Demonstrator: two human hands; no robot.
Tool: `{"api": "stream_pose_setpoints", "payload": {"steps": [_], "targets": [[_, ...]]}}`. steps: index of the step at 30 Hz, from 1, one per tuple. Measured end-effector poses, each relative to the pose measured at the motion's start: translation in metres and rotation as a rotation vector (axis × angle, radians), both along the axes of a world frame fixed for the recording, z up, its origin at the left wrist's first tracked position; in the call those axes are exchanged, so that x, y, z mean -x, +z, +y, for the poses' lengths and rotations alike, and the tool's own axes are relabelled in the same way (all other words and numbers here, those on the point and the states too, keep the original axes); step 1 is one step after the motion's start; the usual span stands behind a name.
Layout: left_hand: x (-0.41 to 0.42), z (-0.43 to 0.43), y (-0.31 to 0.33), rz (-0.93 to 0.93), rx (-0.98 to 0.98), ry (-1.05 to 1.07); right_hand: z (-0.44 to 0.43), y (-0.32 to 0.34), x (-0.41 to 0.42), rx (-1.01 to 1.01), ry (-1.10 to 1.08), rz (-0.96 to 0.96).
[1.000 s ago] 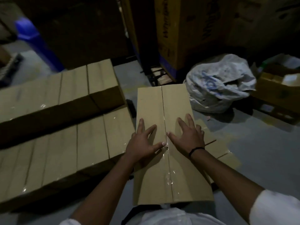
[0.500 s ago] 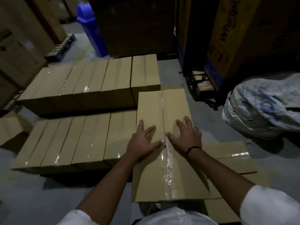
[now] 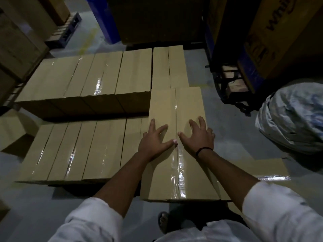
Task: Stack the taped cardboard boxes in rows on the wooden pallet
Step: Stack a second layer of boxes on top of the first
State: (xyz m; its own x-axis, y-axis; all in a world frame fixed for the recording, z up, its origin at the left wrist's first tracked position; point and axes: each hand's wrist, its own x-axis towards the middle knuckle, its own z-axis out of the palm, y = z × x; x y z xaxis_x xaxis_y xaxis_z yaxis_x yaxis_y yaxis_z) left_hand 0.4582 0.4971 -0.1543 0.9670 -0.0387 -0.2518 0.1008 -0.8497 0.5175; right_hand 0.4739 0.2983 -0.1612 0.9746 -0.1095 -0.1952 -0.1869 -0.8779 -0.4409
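A long taped cardboard box (image 3: 178,172) lies lengthwise in front of me, its clear tape seam running down the middle. My left hand (image 3: 155,142) and my right hand (image 3: 197,137) rest flat on its top, fingers spread, thumbs nearly meeting at the seam. Left of it lies a near row of taped boxes (image 3: 78,151) and, behind that, a taller far row (image 3: 97,77). The box under my hands sits at the right end of the near row, its far end against the far row. The pallet beneath the rows is hidden.
A grey bundled sack (image 3: 293,116) lies on the floor at right. Flat taped boxes (image 3: 262,168) lie at right beneath my arm. Large printed cartons (image 3: 279,41) and a blue bin (image 3: 103,20) stand behind. A loose box (image 3: 14,130) sits at far left.
My view has swung left and lifted, bringing both rows into sight. The box has come up against the right end of the rows. My hands stay flat on its top.
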Motion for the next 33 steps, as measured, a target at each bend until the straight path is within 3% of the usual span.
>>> {"api": "stream_pose_setpoints", "payload": {"steps": [11,17,33], "targets": [[-0.069,0.007,-0.060,0.076,0.005,0.002,-0.007,-0.062,-0.076,0.001,0.090,0.094],[-0.105,0.016,-0.101,0.089,0.046,0.009,0.005,-0.098,-0.124,0.035,0.104,0.039],[-0.135,0.038,-0.156,0.055,0.011,-0.091,0.022,-0.159,-0.131,0.002,0.003,0.049]]}}
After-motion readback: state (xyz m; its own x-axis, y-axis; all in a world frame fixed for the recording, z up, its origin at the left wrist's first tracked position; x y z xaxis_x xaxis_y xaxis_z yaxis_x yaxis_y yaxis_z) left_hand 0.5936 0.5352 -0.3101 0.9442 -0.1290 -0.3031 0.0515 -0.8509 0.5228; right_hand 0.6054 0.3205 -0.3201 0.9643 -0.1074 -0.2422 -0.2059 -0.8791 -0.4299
